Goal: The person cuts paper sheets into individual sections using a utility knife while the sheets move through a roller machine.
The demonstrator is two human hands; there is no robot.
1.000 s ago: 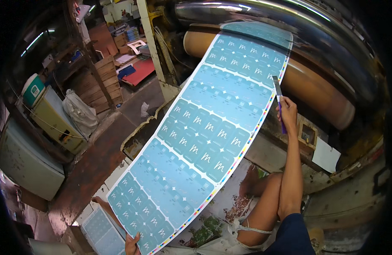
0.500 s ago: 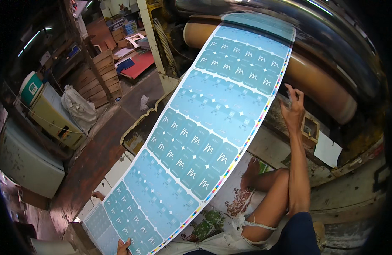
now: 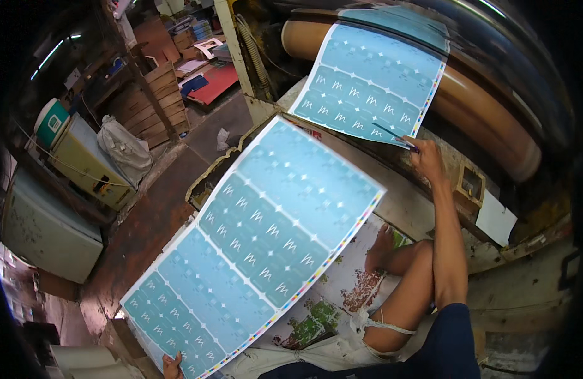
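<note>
At far left, a teal cool box point(image 3: 51, 120) bears a white label too small to read; it stands on a cream cabinet point(image 3: 92, 167) with a small coloured sticker, also illegible. A pale grey bag point(image 3: 124, 148) leans beside it. At the lower edge, the left hand point(image 3: 172, 365) has its thumb on top of a loose blue-green sheet point(image 3: 241, 252), pinching its near edge. That sheet slants up to the right, repeating a white script mark in rows across its darker bands; the finer print is unreadable. A colour-check strip lines its right edge. A gap, widening rightward, parts it from the upper sheet point(image 3: 367, 82), which bears the same mark and hangs from the machine's rollers point(image 3: 487, 120). The right hand point(image 3: 428, 159), fingers closed around a purple-handled knife point(image 3: 415, 150), is at that sheet's lower right corner, the blade over the print.
</note>
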